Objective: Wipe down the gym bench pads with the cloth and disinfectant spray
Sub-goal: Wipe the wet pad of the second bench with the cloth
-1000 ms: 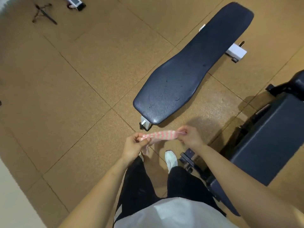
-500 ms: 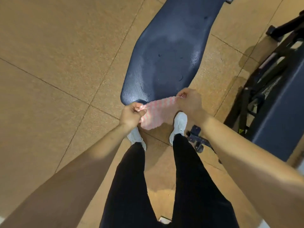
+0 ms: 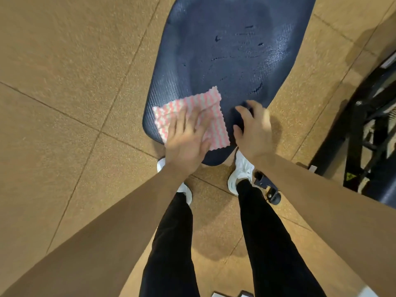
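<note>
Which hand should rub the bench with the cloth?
Probably the left hand: its flat fingers press the pink cloth onto the bench pad. The right hand touches only bare pad beside it.

- one view only, worn on the head, looking steeply down and a little forward.
- it is close: the near end of the pad [image 3: 235, 61] fills the top middle, with the arms [image 3: 107, 232] reaching in from the bottom corners.
- the wide lens takes in floor [image 3: 64, 82] on both sides and the legs [image 3: 171, 243] straight below.
</note>
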A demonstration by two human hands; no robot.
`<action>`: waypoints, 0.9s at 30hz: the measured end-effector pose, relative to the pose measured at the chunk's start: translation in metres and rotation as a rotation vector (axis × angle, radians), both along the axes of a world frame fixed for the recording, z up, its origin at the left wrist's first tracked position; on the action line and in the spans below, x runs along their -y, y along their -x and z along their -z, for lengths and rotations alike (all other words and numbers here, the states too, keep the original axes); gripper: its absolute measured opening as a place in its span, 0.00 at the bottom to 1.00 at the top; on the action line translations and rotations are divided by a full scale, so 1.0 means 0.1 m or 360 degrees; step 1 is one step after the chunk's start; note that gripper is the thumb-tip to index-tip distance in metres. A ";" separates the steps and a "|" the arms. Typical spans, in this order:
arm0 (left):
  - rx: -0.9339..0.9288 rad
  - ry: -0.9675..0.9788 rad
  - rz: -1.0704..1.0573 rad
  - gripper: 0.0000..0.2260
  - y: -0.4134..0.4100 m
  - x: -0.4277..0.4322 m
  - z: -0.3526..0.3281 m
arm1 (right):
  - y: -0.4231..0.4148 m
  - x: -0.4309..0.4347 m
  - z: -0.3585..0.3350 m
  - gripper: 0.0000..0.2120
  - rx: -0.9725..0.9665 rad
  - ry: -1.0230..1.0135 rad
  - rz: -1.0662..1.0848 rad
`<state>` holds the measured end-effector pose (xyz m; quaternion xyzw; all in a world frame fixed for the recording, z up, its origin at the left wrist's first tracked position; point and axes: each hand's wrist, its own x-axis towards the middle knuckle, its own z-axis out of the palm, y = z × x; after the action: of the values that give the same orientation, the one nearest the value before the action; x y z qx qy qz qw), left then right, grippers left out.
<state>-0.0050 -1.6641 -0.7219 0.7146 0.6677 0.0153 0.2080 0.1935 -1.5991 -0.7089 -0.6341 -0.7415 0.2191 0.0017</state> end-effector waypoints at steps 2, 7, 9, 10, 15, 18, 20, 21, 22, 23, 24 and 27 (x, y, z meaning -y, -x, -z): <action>-0.0125 0.0074 0.0046 0.28 -0.08 -0.10 0.14 | -0.15 -0.08 0.08 0.26 0.0028 -0.0122 0.0082; -0.0258 0.0157 0.0180 0.32 -0.25 -0.09 0.31 | -0.44 -0.41 0.16 0.45 -0.0006 0.0140 0.0119; -0.0209 0.0163 0.0257 0.34 -0.36 -0.01 0.32 | -0.53 -0.46 0.17 0.48 -0.0017 0.0149 0.0094; -0.0193 0.0152 0.0277 0.34 -0.42 0.02 0.32 | -0.55 -0.46 0.18 0.48 -0.0039 0.0149 0.0085; -0.0149 0.0155 0.0335 0.32 -0.51 0.12 0.32 | -0.59 -0.40 0.22 0.47 -0.0043 0.0135 0.0050; -0.0125 0.0101 0.0367 0.29 -0.31 0.06 0.32 | -0.57 -0.42 0.19 0.47 0.0018 0.0167 0.0034; -0.0192 0.0136 0.0216 0.29 -0.13 0.02 0.34 | -0.55 -0.44 0.16 0.47 0.0040 0.0174 0.0007; -0.0234 0.0135 0.0106 0.29 -0.04 0.00 0.35 | -0.56 -0.46 0.15 0.47 0.0047 0.0172 -0.0005; -0.0265 0.0122 -0.0008 0.29 0.03 -0.03 0.37 | -0.57 -0.47 0.14 0.47 0.0051 0.0167 -0.0018; -0.0281 0.0111 -0.0127 0.29 0.10 -0.07 0.37 | -0.57 -0.48 0.14 0.46 0.0051 0.0159 -0.0033; -0.0295 0.0110 -0.0240 0.30 0.16 -0.12 0.38 | -0.58 -0.49 0.14 0.46 0.0051 0.0148 -0.0042; -0.0367 0.0129 -0.0501 0.30 0.19 -0.30 0.41 | -0.62 -0.54 0.15 0.45 0.0055 0.0110 -0.0078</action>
<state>-0.0237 -1.6345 -0.7626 0.5895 0.7906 -0.0613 0.1540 0.2557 -1.5453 -0.7240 -0.6191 -0.7487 0.2336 -0.0385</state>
